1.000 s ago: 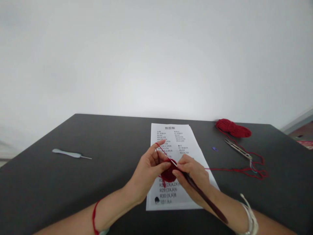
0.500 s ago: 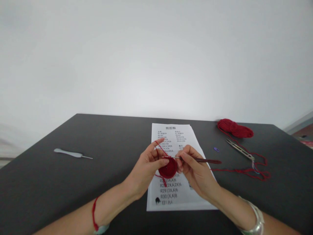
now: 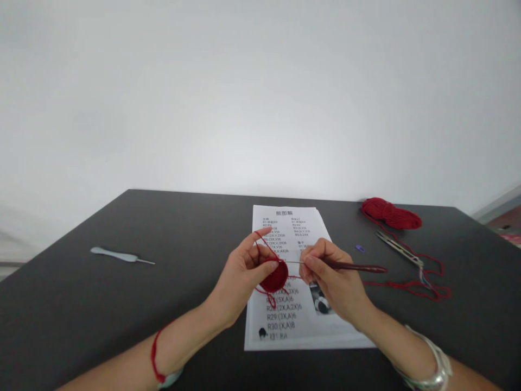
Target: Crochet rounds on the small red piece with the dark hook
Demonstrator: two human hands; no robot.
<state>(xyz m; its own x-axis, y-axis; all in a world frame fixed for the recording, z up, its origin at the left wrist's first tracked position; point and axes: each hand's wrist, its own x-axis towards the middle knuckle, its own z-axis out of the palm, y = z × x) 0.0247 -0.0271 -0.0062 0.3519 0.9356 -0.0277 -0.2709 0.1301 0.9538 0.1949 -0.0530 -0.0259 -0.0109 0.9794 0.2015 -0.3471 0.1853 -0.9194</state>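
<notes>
Left hand (image 3: pixel 240 277) is pinching the soft, light-seeming crocheted red disc (image 3: pixel 275 277) by its edge above the printed pattern sheet (image 3: pixel 350 341), while the right hand (image 3: pixel 331 277) is gripping a slim crochet hook (image 3: pixel 354 266); red yarn (image 3: pixel 402 283) is trailing toward a skein (image 3: pixel 391 213) on the dark table (image 3: pixel 81 309).

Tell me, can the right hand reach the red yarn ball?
Probably yes. The right hand is holding a crochet hook, but nothing tall stands between it and the red yarn ball on the dark table.

Printed pattern sheet (image 3: pixel 311 328) | title seemingly 熊图解 | rows: R29:(3X,A)6 | R30:(X,A)8
</notes>
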